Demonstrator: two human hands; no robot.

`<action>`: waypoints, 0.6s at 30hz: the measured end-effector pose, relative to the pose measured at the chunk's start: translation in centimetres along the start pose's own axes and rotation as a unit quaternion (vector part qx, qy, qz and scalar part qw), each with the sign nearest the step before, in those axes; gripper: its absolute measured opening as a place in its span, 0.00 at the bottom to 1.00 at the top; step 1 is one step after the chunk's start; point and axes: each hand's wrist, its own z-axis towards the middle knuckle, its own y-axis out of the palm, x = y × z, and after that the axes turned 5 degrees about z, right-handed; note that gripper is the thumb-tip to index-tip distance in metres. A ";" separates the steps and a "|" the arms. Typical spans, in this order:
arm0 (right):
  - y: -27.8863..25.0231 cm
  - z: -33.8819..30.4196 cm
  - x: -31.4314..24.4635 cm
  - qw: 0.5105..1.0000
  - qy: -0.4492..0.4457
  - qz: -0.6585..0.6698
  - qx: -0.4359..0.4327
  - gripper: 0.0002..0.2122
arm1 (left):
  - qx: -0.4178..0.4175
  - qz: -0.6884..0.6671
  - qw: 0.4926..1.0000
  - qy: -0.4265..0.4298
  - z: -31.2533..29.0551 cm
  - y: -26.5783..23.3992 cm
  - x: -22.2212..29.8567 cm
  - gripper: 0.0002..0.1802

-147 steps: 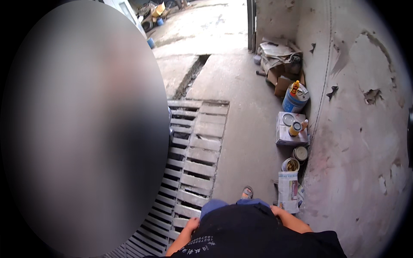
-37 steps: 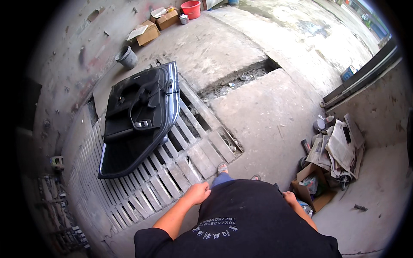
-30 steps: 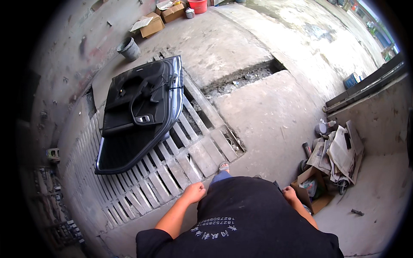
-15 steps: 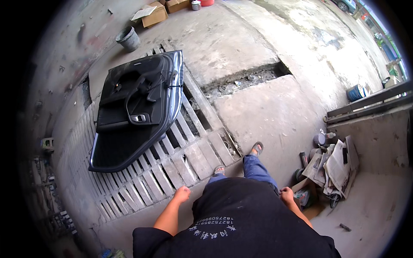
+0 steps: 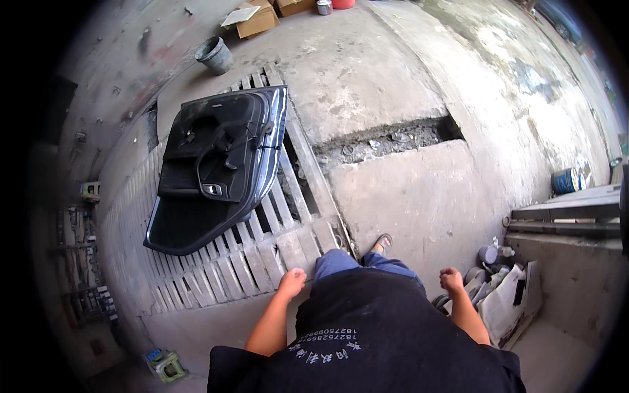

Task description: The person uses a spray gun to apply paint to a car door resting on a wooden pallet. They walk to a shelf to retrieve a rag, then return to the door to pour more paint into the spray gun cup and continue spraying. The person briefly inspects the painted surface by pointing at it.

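My left hand (image 5: 292, 281) hangs beside my thigh with its fingers curled in, and nothing shows in it. On the other side my right hand (image 5: 451, 280) is loosely closed too, with no object visible. Neither touches anything. A black car door panel (image 5: 219, 157) with a silver-blue edge lies on the slatted floor grate (image 5: 282, 196), ahead of my left hand and well out of its reach. Nearest to my right hand is a pile of papers (image 5: 503, 301) with a cup-like container (image 5: 487, 254) at its far end.
A grey bucket (image 5: 215, 56) and cardboard boxes (image 5: 258, 19) stand at the far left. An open trench (image 5: 386, 141) with rubble cuts the concrete ahead. A low wall (image 5: 570, 262) and a blue drum (image 5: 565, 181) are at right. A green stool-like object (image 5: 168, 367) sits lower left.
I have stepped, and one foot is now hidden below my knee. Both hands have swung slightly forward. The paper pile is nearer and partly behind my right arm.
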 end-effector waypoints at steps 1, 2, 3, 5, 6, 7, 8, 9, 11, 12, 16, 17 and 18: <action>-0.8 1.1 -2.2 1.000 0.004 -0.014 0.022 0.08 | 0.003 0.001 1.000 0.028 0.3 0.7 2.0 0.14; -1.5 1.9 -4.4 0.999 -0.002 -0.013 0.030 0.08 | 0.007 -0.005 0.999 0.032 0.5 1.0 3.9 0.14; -2.0 2.4 -6.4 0.999 -0.008 -0.012 0.039 0.07 | 0.010 -0.012 0.999 0.036 0.6 1.3 5.8 0.15; -2.6 4.4 -8.6 1.000 -0.009 -0.004 0.029 0.06 | 0.015 -0.030 0.999 0.034 1.8 2.0 7.6 0.15; -2.5 5.4 -9.6 1.000 -0.010 0.001 0.021 0.06 | 0.020 -0.041 0.999 0.027 2.6 2.0 7.5 0.14; -2.0 6.2 -10.3 0.999 -0.009 -0.021 0.029 0.06 | 0.027 -0.051 0.998 0.026 3.7 2.0 7.2 0.14; -1.7 7.0 -11.1 0.998 -0.004 -0.057 0.026 0.06 | 0.028 -0.083 0.996 0.020 4.5 1.9 6.9 0.12; -0.8 7.5 -11.7 0.995 0.008 -0.095 0.023 0.06 | 0.021 -0.083 0.996 -0.009 5.8 2.1 5.5 0.11; 0.3 8.6 -13.1 0.991 0.054 -0.118 -0.027 0.06 | 0.002 -0.079 0.995 -0.063 8.5 2.4 3.1 0.09; 0.7 9.2 -14.3 0.987 0.053 -0.147 -0.030 0.06 | -0.016 -0.088 0.990 -0.109 9.7 2.5 2.5 0.08; 2.5 8.8 -21.4 0.969 0.034 -0.245 -0.026 0.04 | -0.134 0.210 0.968 -0.028 13.8 1.0 4.9 0.06; 2.5 9.6 -22.8 0.966 0.032 -0.254 -0.024 0.04 | -0.167 0.358 0.916 0.064 15.0 0.6 6.4 0.07; 2.2 10.2 -24.5 0.963 0.035 -0.269 -0.005 0.06 | -0.117 0.218 0.969 0.013 16.2 0.7 8.5 0.06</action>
